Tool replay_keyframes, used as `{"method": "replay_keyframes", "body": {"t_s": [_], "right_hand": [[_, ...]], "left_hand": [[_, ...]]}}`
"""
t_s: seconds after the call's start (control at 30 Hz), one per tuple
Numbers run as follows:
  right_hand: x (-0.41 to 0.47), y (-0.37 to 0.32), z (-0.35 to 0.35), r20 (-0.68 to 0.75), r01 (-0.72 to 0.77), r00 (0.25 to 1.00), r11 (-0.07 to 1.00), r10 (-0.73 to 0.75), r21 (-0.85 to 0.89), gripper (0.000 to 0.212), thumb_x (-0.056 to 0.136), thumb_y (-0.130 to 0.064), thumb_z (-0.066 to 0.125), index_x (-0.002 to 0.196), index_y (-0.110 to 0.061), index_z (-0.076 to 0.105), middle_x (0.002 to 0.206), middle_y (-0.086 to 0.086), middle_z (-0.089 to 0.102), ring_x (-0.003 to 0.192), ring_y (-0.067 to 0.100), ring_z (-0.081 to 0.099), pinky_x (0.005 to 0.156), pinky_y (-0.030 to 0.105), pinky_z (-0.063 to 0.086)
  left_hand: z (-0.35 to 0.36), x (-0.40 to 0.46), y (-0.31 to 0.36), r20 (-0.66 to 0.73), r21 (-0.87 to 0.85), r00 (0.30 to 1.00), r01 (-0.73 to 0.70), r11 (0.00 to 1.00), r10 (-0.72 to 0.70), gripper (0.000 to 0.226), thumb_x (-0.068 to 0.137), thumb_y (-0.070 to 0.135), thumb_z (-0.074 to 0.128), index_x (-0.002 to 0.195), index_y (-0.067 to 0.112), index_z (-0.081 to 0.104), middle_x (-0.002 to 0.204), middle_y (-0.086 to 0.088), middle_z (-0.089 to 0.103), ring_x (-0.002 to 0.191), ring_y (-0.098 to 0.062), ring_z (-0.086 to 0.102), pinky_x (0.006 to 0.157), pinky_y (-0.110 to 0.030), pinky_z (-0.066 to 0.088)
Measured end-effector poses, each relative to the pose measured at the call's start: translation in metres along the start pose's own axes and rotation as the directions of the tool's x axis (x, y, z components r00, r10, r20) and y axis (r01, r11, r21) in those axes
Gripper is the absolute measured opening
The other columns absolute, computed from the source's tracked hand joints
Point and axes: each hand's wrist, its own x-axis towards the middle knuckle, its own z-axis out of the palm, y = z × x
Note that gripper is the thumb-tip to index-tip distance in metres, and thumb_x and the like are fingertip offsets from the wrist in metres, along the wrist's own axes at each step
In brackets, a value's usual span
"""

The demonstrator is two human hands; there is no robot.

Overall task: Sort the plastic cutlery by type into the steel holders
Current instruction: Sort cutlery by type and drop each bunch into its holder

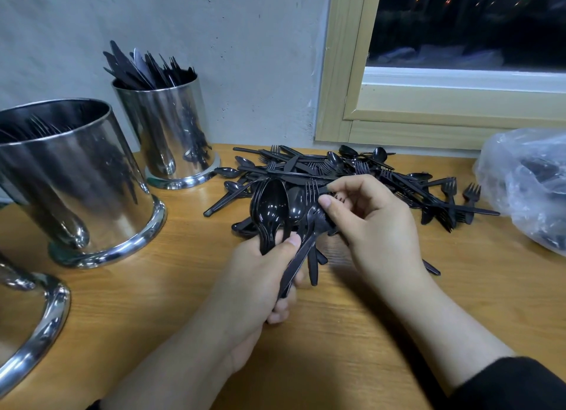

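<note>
My left hand point(260, 282) grips a stacked bunch of black plastic spoons point(272, 209) by their handles, bowls pointing up. My right hand point(372, 218) pinches black cutlery, a fork point(311, 192) among it, right beside that bunch. Behind both hands lies a loose pile of black forks, spoons and knives point(367, 173) on the wooden table point(337, 333). A steel holder point(171, 124) at the back left holds knives. A larger steel holder point(76, 179) nearer me holds forks. Only the base of a third steel holder point(27, 327) shows at the left edge.
A crumpled clear plastic bag point(526, 183) with dark cutlery inside sits at the right edge. A grey wall and a wooden window frame point(398, 118) close the back of the table.
</note>
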Motion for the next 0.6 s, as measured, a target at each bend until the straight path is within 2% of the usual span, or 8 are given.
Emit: {"method": "replay_keyframes", "body": {"t_s": [0.17,0.23,0.27,0.33,0.43,0.53,0.6], "right_hand": [[0.001,0.000,-0.001,0.119,-0.239,0.968,0.951,0.219,0.197,0.023,0.092,-0.023,0.071,0.115,-0.022,0.068,0.079,-0.006,0.064,0.059,0.010,0.056,0.062,0.023,0.048],[0.000,-0.002,-0.003,0.246,-0.326,0.932,0.913,0.267,0.247,0.017,0.098,-0.029,0.063,0.108,-0.020,0.072,0.074,0.001,0.064,0.056,0.017,0.052,0.056,0.027,0.044],[-0.001,-0.003,-0.003,0.301,-0.342,0.917,0.904,0.262,0.256,0.020,0.101,-0.032,0.058,0.102,-0.018,0.072,0.069,0.003,0.061,0.056,0.020,0.048,0.054,0.026,0.041],[-0.003,-0.005,-0.003,0.335,-0.332,0.911,0.909,0.239,0.253,0.029,0.104,-0.033,0.052,0.095,-0.013,0.069,0.066,0.005,0.057,0.056,0.022,0.043,0.051,0.027,0.037],[-0.002,-0.007,-0.002,0.295,-0.339,0.918,0.909,0.264,0.242,0.031,0.105,-0.032,0.051,0.091,-0.009,0.066,0.069,0.011,0.057,0.056,0.019,0.045,0.051,0.031,0.036],[-0.002,-0.007,-0.002,0.286,-0.321,0.924,0.922,0.255,0.214,0.033,0.104,-0.031,0.053,0.088,-0.003,0.061,0.068,0.014,0.057,0.056,0.020,0.045,0.052,0.031,0.037],[-0.002,-0.006,-0.002,0.269,-0.281,0.935,0.945,0.230,0.167,0.033,0.104,-0.030,0.052,0.086,-0.004,0.059,0.064,0.007,0.057,0.055,0.016,0.046,0.051,0.028,0.039]], "left_hand": [[-0.001,0.000,0.001,0.041,-0.069,0.999,0.014,0.998,-0.011,0.037,0.107,0.034,0.045,0.080,0.011,0.052,0.054,0.003,0.051,0.036,-0.009,0.037,0.033,-0.020,0.028],[-0.001,-0.002,0.001,0.056,-0.057,0.998,-0.007,0.998,0.011,0.031,0.106,0.037,0.048,0.084,0.017,0.059,0.062,0.001,0.053,0.040,-0.010,0.037,0.035,-0.021,0.028],[-0.001,-0.003,0.002,0.073,-0.048,0.997,-0.016,0.999,0.020,0.032,0.106,0.038,0.049,0.081,0.022,0.062,0.063,0.001,0.054,0.041,-0.010,0.038,0.035,-0.022,0.028],[0.001,-0.006,0.004,0.091,-0.016,0.996,-0.020,1.000,0.022,0.038,0.106,0.037,0.049,0.074,0.024,0.063,0.060,0.001,0.055,0.040,-0.010,0.038,0.036,-0.022,0.029],[0.003,-0.009,0.007,0.066,0.048,0.997,-0.049,0.998,0.046,0.042,0.107,0.033,0.049,0.072,0.015,0.062,0.056,-0.001,0.059,0.040,-0.014,0.045,0.037,-0.024,0.033],[0.004,-0.009,0.008,0.075,0.053,0.994,-0.080,0.995,0.076,0.029,0.108,0.028,0.047,0.094,0.009,0.064,0.070,-0.009,0.071,0.048,-0.023,0.059,0.041,-0.027,0.042],[0.006,-0.009,0.008,0.091,0.032,0.994,-0.062,0.998,0.059,0.024,0.108,0.028,0.047,0.105,0.012,0.065,0.080,-0.013,0.075,0.056,-0.028,0.066,0.046,-0.030,0.048]]}}
